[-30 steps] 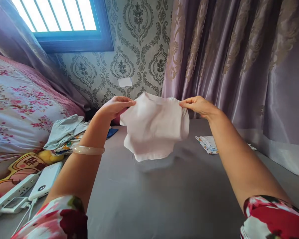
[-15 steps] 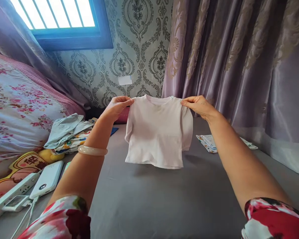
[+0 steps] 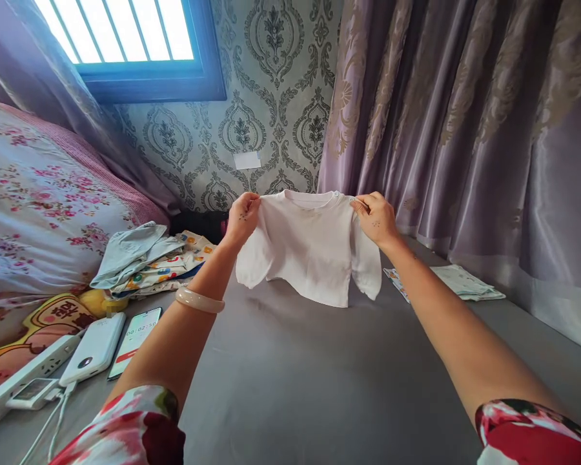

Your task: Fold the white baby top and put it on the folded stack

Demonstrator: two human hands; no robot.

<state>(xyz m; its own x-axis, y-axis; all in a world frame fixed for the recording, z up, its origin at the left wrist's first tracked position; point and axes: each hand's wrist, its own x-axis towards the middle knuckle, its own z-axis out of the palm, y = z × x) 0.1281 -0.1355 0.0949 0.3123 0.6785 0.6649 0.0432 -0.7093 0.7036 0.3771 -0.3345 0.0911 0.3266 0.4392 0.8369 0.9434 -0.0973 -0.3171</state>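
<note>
Left hand (image 3: 244, 216) pinches one shoulder of a small white long-sleeved top (image 3: 310, 248), right hand (image 3: 376, 218) the other; garment spread between them, neckline up, sleeves hanging, above a grey sheet (image 3: 319, 387). Pale bangle (image 3: 199, 300) on left forearm. To the left: loose pile of clothes (image 3: 155, 261), phone (image 3: 136, 330) showing a timer, white power bank (image 3: 94, 349) just beside it, power strip (image 3: 29, 374) nearer the edge. Beyond right forearm, folded pale cloth (image 3: 467, 282). Behind: patterned wallpaper (image 3: 275, 129), barred window (image 3: 135, 32), mauve curtain (image 3: 426, 116).
</note>
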